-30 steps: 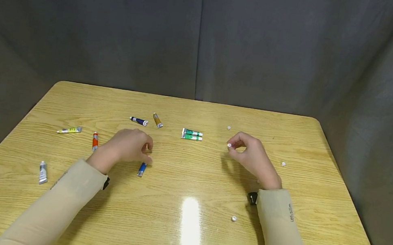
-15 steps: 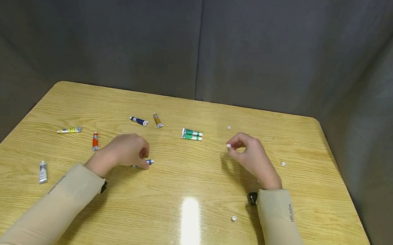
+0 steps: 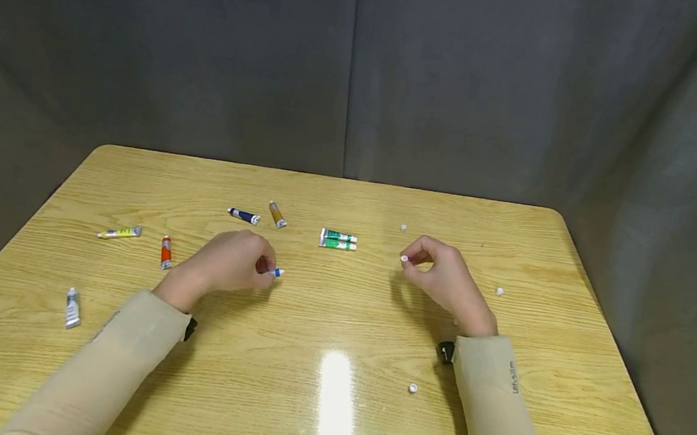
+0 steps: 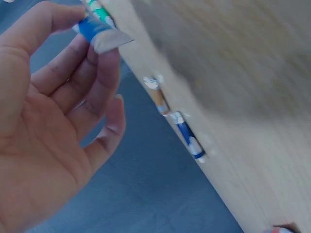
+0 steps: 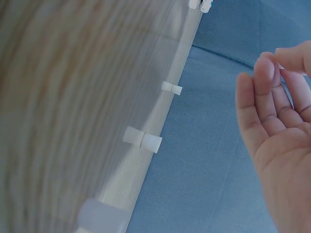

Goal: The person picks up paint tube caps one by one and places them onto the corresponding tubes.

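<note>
My left hand (image 3: 222, 260) pinches a small blue paint tube (image 3: 278, 273) between thumb and fingers. In the head view its white tip points right, while the left wrist view shows the flat silver tail of the blue tube (image 4: 95, 31). Across the table, my right hand (image 3: 445, 280) holds a small white cap (image 3: 404, 258) at its fingertips, hollow side facing the camera. In the right wrist view that hand's thumb meets the fingers, and the cap is hidden. Two green paint tubes (image 3: 339, 240) lie side by side between the hands.
Behind the left hand lie dark blue (image 3: 243, 216) and ochre (image 3: 277, 214) tubes. Red (image 3: 166, 252), yellow (image 3: 119, 232) and silver-white (image 3: 72, 308) tubes are farther left. Loose white caps (image 3: 499, 291) lie around the right arm, one (image 3: 412, 388) near the front. Grey curtains (image 3: 354, 66) surround the table.
The blue tube lay on the table under my left thumb; now the left hand grips it, lifted, its tip turned right. The right hand keeps its place and its cap.
</note>
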The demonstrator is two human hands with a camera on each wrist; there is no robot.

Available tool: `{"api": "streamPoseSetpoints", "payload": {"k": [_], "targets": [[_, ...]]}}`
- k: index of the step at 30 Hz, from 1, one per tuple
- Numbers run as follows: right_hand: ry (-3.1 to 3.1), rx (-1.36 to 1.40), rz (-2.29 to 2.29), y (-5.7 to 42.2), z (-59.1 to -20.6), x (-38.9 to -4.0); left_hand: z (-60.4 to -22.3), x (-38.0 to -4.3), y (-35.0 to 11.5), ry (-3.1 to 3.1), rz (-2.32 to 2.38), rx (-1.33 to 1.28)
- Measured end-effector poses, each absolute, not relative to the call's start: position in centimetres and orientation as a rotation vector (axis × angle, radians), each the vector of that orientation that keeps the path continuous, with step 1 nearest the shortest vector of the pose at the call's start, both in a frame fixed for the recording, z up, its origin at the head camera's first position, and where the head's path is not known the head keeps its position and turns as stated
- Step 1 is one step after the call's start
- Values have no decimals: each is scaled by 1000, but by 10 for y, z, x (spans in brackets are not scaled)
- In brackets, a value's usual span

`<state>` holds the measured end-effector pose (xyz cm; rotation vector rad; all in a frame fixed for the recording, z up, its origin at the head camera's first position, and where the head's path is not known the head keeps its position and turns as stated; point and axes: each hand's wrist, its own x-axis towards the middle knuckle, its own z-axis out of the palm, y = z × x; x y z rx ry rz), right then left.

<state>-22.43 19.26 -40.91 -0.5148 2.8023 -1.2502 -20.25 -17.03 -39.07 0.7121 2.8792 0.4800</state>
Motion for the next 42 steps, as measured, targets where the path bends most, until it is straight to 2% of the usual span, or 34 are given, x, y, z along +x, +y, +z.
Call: {"api": "streamPoseSetpoints", "payload": {"k": [16, 42], "targets": [[2823, -543, -1283, 194, -406, -223, -378, -213, -132, 2920, 731, 865], [2968, -899, -1306, 178, -378, -206, -369, -214, -86, 2798, 1149, 1022]]}}
